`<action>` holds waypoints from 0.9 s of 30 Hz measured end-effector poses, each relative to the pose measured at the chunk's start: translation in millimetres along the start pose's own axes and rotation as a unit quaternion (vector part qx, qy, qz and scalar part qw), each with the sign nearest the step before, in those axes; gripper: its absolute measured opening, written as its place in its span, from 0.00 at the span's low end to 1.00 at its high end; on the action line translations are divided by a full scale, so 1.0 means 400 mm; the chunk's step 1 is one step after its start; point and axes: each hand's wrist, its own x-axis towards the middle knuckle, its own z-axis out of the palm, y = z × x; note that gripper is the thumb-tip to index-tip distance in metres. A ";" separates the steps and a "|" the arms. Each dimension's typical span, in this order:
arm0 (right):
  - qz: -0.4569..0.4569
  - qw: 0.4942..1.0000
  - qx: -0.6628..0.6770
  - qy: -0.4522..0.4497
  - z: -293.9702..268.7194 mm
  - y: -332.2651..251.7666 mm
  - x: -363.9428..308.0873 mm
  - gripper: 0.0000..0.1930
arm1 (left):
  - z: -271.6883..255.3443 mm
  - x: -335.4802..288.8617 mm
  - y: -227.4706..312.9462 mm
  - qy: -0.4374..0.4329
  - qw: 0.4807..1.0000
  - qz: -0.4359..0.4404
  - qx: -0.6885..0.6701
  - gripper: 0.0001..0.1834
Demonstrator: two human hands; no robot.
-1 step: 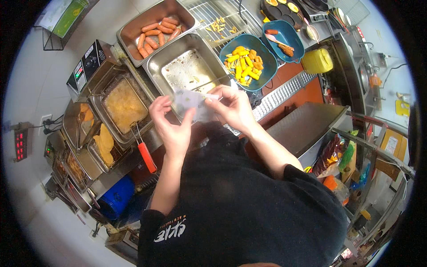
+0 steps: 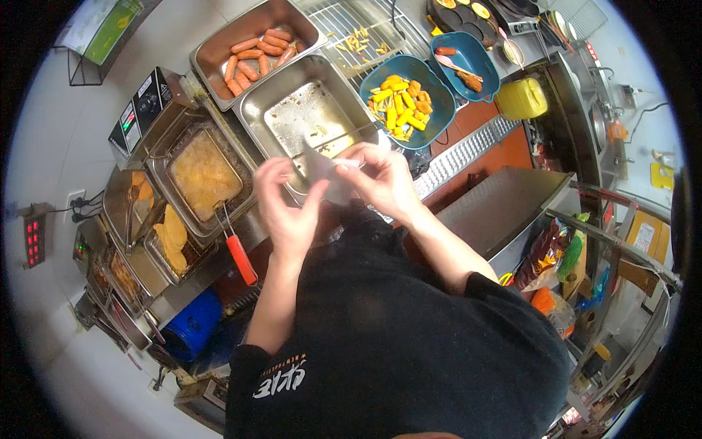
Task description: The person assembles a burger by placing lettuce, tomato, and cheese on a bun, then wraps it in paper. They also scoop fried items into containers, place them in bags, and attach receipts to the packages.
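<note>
I have the right hand (image 2: 382,181) pinching a thin pale sheet (image 2: 322,167) near the metal pan (image 2: 296,113); the left hand (image 2: 289,216) is loosely spread just beside it.

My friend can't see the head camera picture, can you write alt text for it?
A person's right hand holds a thin, pale sheet, with the left hand close beside it, near a steel pan. Beyond are sausages in another pan and yellow food pieces in a teal bowl; to the left, a red handle near golden, foamy oil.
</note>
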 end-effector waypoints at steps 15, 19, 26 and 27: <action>-0.178 0.978 -0.111 -0.004 -0.129 0.017 -0.047 0.10 | 0.140 -0.038 -0.047 -0.241 0.814 -0.336 -0.408 0.10; -0.157 0.982 -0.097 -0.032 -0.174 0.021 -0.048 0.08 | 0.174 -0.024 -0.045 -0.276 0.807 -0.325 -0.408 0.06; -0.133 0.983 -0.128 -0.019 -0.220 0.012 -0.047 0.24 | 0.204 -0.008 -0.040 -0.327 0.829 -0.283 -0.355 0.06; -0.165 0.964 -0.205 -0.023 -0.222 0.006 -0.048 0.27 | 0.205 -0.005 -0.042 -0.328 0.833 -0.269 -0.355 0.07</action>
